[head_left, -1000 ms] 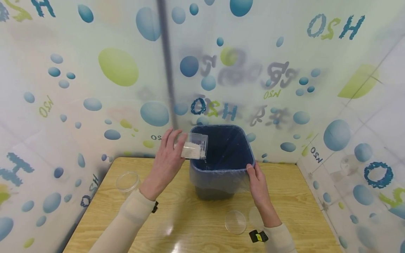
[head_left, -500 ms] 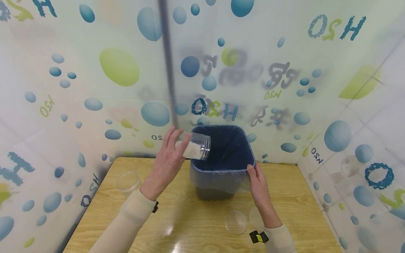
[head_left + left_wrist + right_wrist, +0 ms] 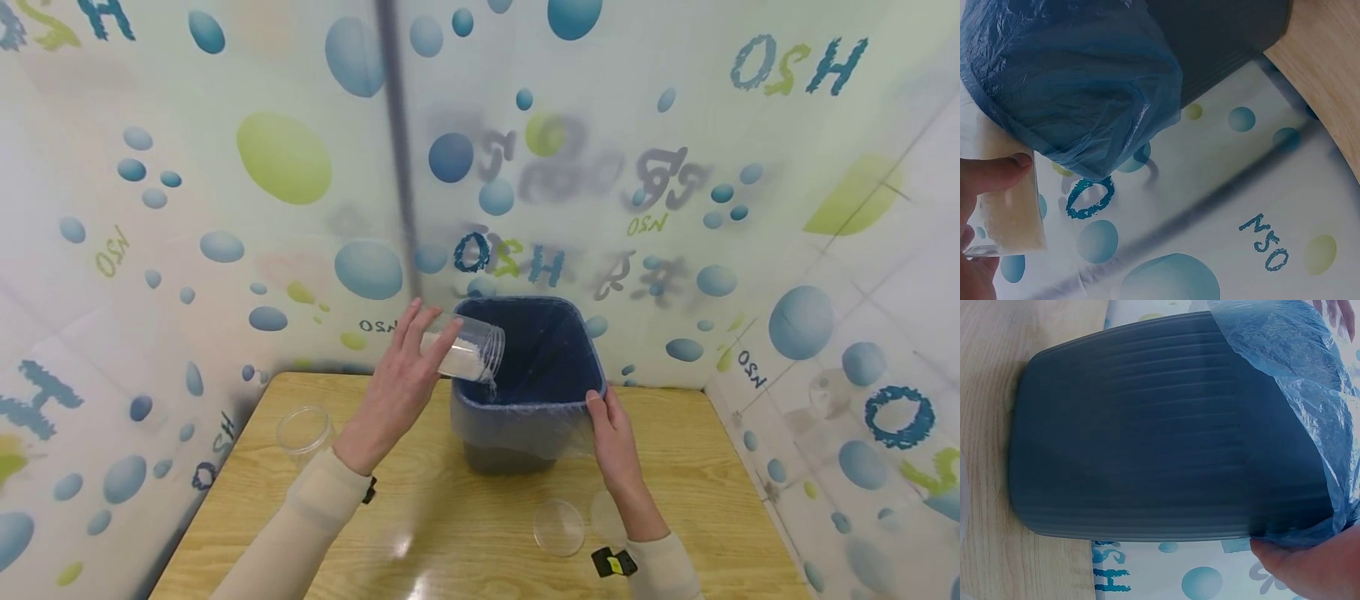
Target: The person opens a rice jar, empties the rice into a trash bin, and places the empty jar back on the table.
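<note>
My left hand [image 3: 401, 375] grips a clear plastic jar [image 3: 467, 348] of white granules, tilted with its open mouth over the left rim of a trash can [image 3: 510, 458]. Some granules spill from the mouth at its lower edge. A blue plastic bag [image 3: 1079, 75] lines the can and folds down outside it. My right hand [image 3: 617, 442] pinches the can's right front rim through the bag. In the right wrist view, the ribbed dark side of the can [image 3: 1129, 437] fills the middle, with the right thumb [image 3: 1310, 565] at the bag's edge.
On the wooden table [image 3: 420, 517], a clear open container [image 3: 303, 433] stands at the left, partly behind the left forearm. A clear round lid [image 3: 558, 527] lies in front of the can, and another faint round disc [image 3: 606, 512] is beside the right wrist. Patterned curtains [image 3: 300, 250] enclose the table.
The jar has shifted slightly right and tipped further mouth-down, with granules falling from it. My right hand has stayed on the rim.
</note>
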Tool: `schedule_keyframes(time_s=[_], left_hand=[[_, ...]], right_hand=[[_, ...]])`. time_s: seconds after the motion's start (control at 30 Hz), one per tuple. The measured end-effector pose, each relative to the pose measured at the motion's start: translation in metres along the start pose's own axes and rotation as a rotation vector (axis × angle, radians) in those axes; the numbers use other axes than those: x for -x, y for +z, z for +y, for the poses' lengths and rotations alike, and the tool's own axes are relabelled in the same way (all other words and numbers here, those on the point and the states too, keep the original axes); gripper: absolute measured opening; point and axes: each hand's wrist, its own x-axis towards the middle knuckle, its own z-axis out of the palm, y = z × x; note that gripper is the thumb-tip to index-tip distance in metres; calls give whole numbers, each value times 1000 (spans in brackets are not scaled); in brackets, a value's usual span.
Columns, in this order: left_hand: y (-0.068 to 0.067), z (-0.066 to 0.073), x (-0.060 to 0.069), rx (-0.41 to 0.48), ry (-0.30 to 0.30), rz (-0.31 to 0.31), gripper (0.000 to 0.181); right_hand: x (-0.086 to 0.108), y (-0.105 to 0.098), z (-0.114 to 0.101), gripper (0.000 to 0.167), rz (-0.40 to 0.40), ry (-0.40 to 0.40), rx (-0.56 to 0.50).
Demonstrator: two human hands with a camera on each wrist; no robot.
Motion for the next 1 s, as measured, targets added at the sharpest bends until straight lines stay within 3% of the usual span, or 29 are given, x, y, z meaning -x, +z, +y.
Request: schedule_keyframes(time_s=[1.0], left_hand=[[0, 1, -1, 9, 36, -2, 76]], right_hand=[[-1, 0, 1, 60, -6, -32, -24]])
